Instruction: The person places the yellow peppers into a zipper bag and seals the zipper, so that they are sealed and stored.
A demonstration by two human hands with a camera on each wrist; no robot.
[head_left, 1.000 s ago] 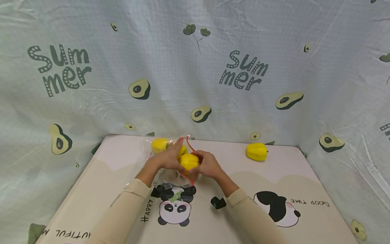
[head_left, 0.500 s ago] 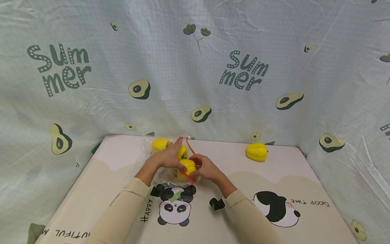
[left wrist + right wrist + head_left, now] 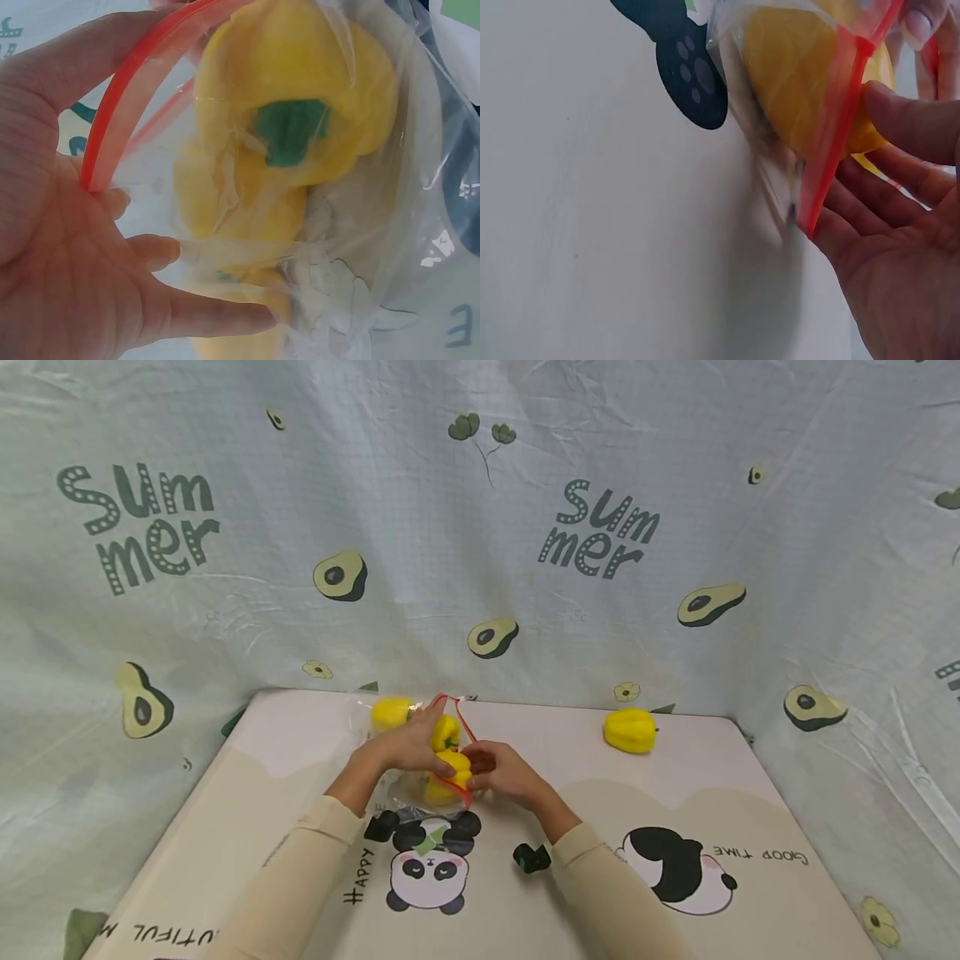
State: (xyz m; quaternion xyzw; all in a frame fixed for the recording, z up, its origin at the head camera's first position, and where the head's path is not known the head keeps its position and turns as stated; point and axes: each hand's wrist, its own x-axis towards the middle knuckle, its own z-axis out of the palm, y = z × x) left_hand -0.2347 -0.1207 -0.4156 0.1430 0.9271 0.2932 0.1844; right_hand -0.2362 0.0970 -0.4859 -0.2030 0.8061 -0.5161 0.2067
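A clear zip bag [image 3: 405, 791] with a red zip edge lies on the table, its mouth facing right. Inside are a yellow bell pepper [image 3: 390, 714] at the back left and another bell pepper [image 3: 447, 731] near the middle. A third yellow bell pepper [image 3: 452, 766] sits at the mouth, its green stem visible in the left wrist view. My left hand [image 3: 405, 746] spreads over the bag, with thumb and fingers stretching the red edge apart. My right hand [image 3: 506, 771] holds the third pepper from the right, its thumb [image 3: 911, 124] against it and fingers curled below.
One more yellow bell pepper [image 3: 630, 731] lies at the back right of the table. Printed pandas and lettering cover the table top [image 3: 570, 910]. A curtain [image 3: 420, 527] with avocado prints hangs behind the table and at both sides.
The third pepper has moved left and slightly nearer, into the bag's mouth, with my right hand following it. My left hand has stayed almost in place. The lone pepper has not moved.
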